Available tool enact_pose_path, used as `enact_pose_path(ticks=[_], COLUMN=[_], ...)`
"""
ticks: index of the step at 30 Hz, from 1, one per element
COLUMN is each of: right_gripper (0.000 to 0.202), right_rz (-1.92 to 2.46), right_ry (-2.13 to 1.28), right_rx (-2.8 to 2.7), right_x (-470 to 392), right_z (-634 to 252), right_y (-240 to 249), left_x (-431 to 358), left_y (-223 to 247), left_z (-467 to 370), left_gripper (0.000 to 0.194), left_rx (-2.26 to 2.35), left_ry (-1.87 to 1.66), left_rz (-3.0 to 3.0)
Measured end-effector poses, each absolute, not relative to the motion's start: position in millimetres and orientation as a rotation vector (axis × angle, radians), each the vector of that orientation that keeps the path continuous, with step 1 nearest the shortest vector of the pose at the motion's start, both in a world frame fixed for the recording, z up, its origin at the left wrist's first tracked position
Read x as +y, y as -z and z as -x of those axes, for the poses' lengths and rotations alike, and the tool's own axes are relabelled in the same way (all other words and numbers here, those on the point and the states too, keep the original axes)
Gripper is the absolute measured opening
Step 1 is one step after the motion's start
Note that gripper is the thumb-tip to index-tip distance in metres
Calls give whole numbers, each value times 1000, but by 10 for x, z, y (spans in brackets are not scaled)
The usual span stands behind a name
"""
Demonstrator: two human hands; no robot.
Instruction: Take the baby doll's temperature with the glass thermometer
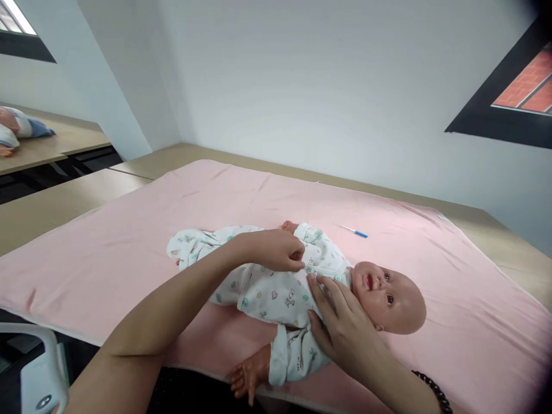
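Doll (297,296) on its back across a pink blanket (125,247) spread over the tabletop (81,198), directly before me, in a patterned white suit (263,305). Its long axis runs from the feet, on my left, to the bare head, on my right and slightly nearer me. The governing relation is at the chest, where the front edge (330,270) of the suit passes just beside the fingertips of both hands. My left grip (281,250) reaches over the trunk from the foot side, its fingers curled and its thumb and forefinger narrow; whether they pinch cloth I cannot tell. My right grip (341,318) comes from beside the head, the nearer of the two to it, with fingers spread wide and laid on the chest, holding nothing that I can see. A blue-ended stick (355,232) lies on the blanket beyond the doll; its kind is hard to make out. My left forearm (215,264) hides part of the legs, and my right grip covers the near shoulder. A second doll (34,125) and a chair (41,368) are cut off at the left.
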State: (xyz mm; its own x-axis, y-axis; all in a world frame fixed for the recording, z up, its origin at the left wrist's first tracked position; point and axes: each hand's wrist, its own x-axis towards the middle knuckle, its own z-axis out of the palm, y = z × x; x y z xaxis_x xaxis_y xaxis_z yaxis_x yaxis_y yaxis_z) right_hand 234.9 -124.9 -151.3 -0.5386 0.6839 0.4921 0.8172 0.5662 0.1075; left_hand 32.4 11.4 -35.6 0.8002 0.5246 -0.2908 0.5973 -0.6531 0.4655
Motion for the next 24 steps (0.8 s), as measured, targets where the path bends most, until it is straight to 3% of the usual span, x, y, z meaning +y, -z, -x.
enact_pose_path(ticks=[4,11,24], right_gripper=[58,57,53], right_rz=[1235,1059,967], right_ry=[447,510,374], right_rx=[-2376,-2419,-2398], right_x=[-1247,-1265,-1188], right_z=[-2309,-1977,-1919], right_y=[1475,1305,1527], left_x=[176,221,247], left_y=[264,217,354], left_z=[-164,-84,-154], left_gripper=[36,12,17], left_rx=[799,755,561], left_ry=[205,415,316], left_rz=[-2468,-2302,-2513])
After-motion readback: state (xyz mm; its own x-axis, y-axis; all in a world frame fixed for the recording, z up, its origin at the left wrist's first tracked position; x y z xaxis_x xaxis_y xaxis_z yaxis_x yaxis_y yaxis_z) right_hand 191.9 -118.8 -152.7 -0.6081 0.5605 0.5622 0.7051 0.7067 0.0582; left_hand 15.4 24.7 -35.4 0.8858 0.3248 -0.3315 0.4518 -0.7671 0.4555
